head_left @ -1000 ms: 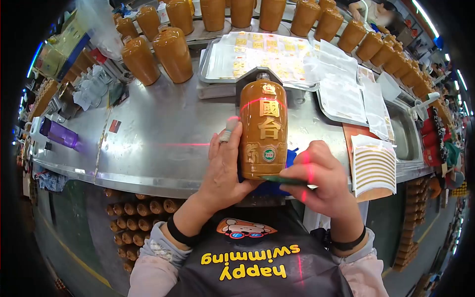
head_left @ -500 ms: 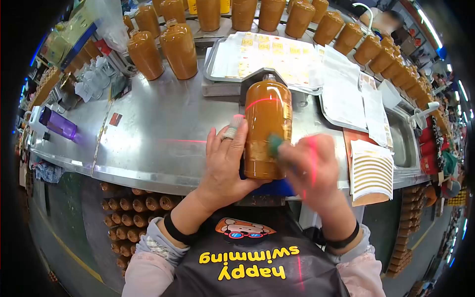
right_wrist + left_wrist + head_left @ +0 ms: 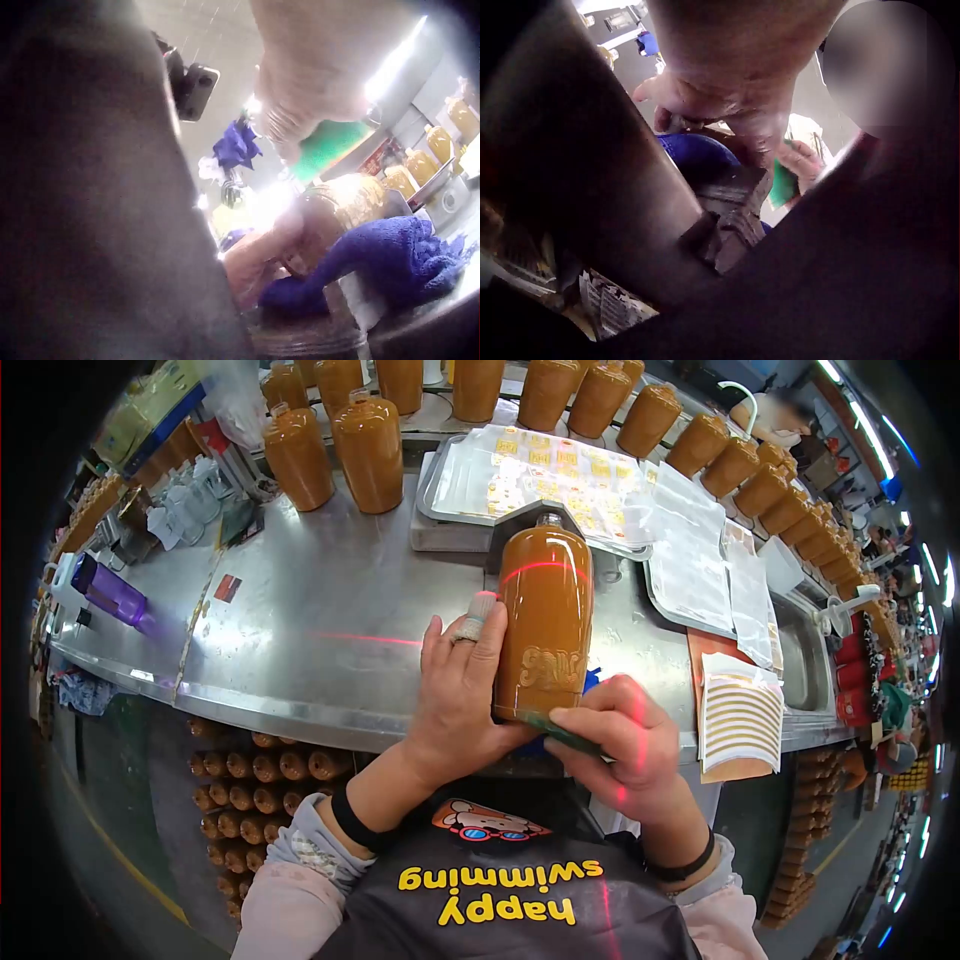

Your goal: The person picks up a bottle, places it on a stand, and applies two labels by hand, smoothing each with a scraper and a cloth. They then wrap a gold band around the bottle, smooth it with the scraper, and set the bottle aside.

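Observation:
A glossy brown bottle [image 3: 545,610] lies in front of the person in the head view, neck away, a raised ornament facing up near its base. A dark angular holder [image 3: 520,520] shows behind its neck. My left hand [image 3: 455,685] holds it, fingers along the left side and thumb at the base; pale covers wrap some fingers. My right hand [image 3: 630,745] pinches a thin green pad [image 3: 572,736], its tip right at the base's lower right edge. The right wrist view shows the pad [image 3: 330,150] above the bottle, with a blue cloth [image 3: 382,259] below.
Two brown bottles [image 3: 367,455] stand at the back left, more line the far edge. Behind the holder is a tray [image 3: 455,485] of gold-printed sheets. A sheet of curved gold strips [image 3: 740,715] lies at right, by a sink [image 3: 805,660]. A purple bottle [image 3: 110,592] is far left.
The brown bottle has turned: its gold characters faced up, then slid to the right side, and now a plainer face is up. My right hand swept up the bottle's right side and returned to the base.

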Motion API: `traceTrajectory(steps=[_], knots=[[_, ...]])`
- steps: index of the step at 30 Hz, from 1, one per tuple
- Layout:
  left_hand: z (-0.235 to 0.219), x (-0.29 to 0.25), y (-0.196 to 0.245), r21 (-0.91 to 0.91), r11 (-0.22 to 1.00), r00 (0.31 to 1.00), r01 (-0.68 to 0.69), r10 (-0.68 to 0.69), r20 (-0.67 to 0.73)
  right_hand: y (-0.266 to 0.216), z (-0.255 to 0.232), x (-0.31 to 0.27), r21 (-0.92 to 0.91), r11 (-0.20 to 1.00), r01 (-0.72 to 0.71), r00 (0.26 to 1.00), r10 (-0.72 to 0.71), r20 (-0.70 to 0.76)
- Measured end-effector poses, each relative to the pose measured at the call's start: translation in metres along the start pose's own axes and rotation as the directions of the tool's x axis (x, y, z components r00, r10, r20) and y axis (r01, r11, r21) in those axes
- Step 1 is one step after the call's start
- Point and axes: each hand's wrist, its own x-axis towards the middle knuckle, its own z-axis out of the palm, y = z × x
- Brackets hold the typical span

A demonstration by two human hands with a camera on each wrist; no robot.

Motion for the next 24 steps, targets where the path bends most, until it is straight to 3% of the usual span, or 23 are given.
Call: traceTrajectory(steps=[1,2,4,8,12,14,16,18,20,23,24], knots=[[0.000,-0.001,0.002,-0.024,0.999,0.999,0.024,-0.024,0.033,-0.003,-0.004,0.003,0.041,0.996,-0.079,0.996,0.080,-0.032],[-0.003,-0.001,0.004,-0.047,0.998,0.997,0.049,-0.046,0.064,0.000,-0.007,-0.003,0.063,0.944,-0.324,0.938,0.329,-0.108],[-0.004,0.001,0.007,-0.059,0.996,0.995,0.064,-0.060,0.078,0.016,-0.002,-0.003,0.258,0.809,-0.528,0.787,0.580,-0.210],[-0.004,0.000,0.008,-0.019,0.999,0.998,0.042,-0.041,0.048,0.004,0.004,0.022,0.064,0.849,-0.525,0.835,0.528,-0.156],[-0.001,-0.001,0.008,0.012,1.000,0.999,0.028,-0.028,0.029,-0.003,0.019,0.036,-0.105,0.921,-0.374,0.927,0.368,-0.072],[-0.005,-0.002,0.005,-0.077,0.996,0.997,0.048,-0.043,0.066,-0.001,0.014,0.031,0.096,0.913,-0.397,0.902,0.407,-0.142],[-0.005,-0.006,-0.002,-0.132,0.989,0.994,0.070,-0.058,0.097,0.004,0.003,0.020,0.409,0.748,-0.523,0.773,0.619,-0.142],[-0.002,-0.011,-0.013,-0.139,0.987,0.990,0.078,-0.060,0.125,0.018,0.000,0.003,0.433,0.772,-0.464,0.780,0.588,-0.213],[-0.002,-0.012,-0.007,-0.059,0.997,0.991,0.044,-0.036,0.129,0.026,0.002,-0.013,0.571,0.652,-0.498,0.718,0.679,-0.149],[-0.005,-0.009,-0.002,-0.046,0.999,0.992,-0.011,0.017,0.122,0.027,0.015,-0.021,0.710,0.566,-0.419,0.683,0.712,-0.164],[-0.005,-0.010,-0.004,-0.079,0.997,0.991,0.002,0.009,0.136,0.027,0.016,-0.023,0.677,0.595,-0.433,0.706,0.691,-0.156]])
